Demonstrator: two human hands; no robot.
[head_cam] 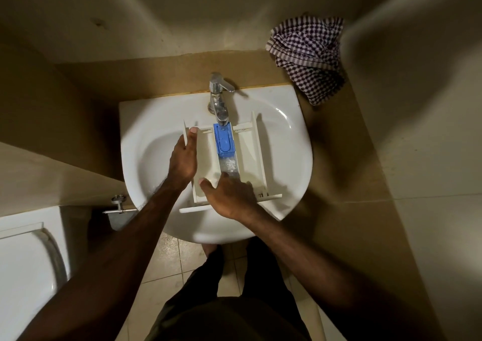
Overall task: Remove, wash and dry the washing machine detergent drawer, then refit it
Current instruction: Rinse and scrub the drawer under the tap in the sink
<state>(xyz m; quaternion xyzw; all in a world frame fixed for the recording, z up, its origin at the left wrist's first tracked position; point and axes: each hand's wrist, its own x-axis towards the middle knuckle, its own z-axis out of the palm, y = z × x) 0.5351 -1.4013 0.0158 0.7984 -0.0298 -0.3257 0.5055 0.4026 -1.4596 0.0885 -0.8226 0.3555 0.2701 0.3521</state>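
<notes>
White plastic fills the middle of the basin point(292, 158): the detergent drawer point(250, 155) lies across the bowl, its far end under the tap point(218, 97) and its front panel toward the basin's near rim. A blue insert point(223, 139) sits in the drawer's middle channel, directly below the tap's spout, and water runs onto it and down the channel nearer the person, where the surface looks wet and glinting.

Both hands are on the drawer. The left hand point(184, 158) grips the drawer's left side wall — the thumb lies along the top near the far left corner, while the other fingers are hidden beyond the wall. The right hand point(229, 197) rests over the near end of the drawer with its fingers curved down into the middle channel and the thumb stretched left across the neighbouring compartment; whether it grips or only presses there I cannot tell for certain, though the fingers look relaxed rather than clenched.

Beyond the basin and to the right of the tap, a checked cloth point(307, 53) lies crumpled on the tan worktop point(167, 77) near the corner of the wall. Left of the basin, lower down, a toilet lid point(23, 262) shows, and a metal valve point(118, 205) sits by the basin's left edge. Below the basin's near rim are the tiled floor point(167, 259) and the person's dark trousers.
</notes>
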